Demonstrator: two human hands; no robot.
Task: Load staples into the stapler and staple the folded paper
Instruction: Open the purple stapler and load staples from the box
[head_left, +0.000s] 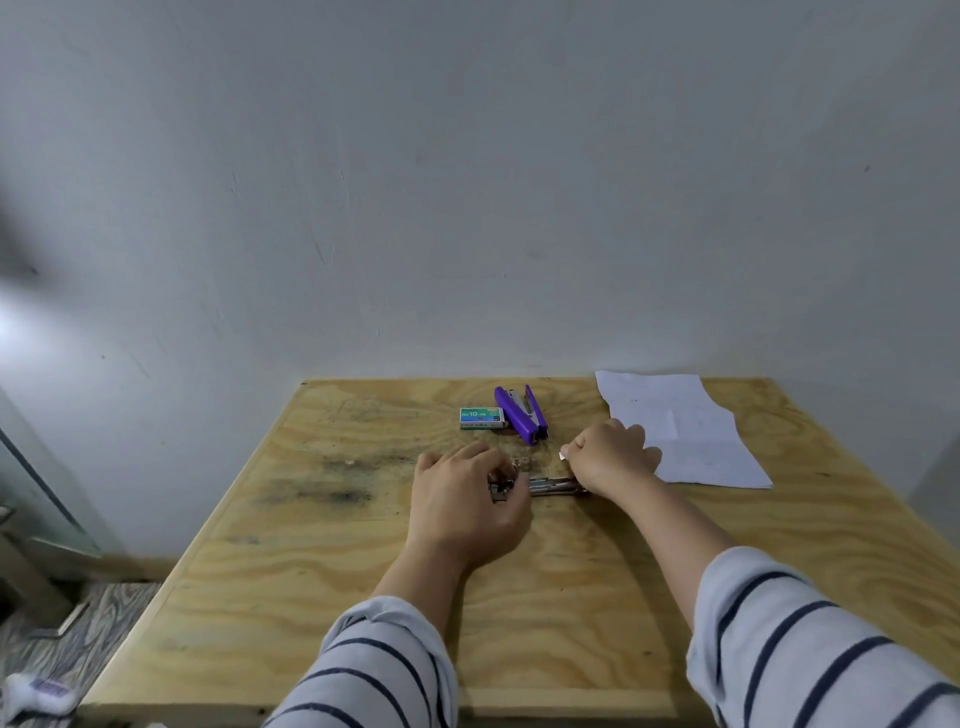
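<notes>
Both hands working a metal stapler on the plywood desk.

The left hand is pinching the silvery stapler; the right hand is clenching something small and pale. Loading seems underway. The creased white paper is lying flat just beside, awaiting stapling.

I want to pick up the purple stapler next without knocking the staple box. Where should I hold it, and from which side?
Grip the purple stapler near its hinged near end, where the two arms of its open V meet, fingers across its narrow width. Come from above and from the near right, since the staple box sits close against its left side and the right side looks free.
</notes>
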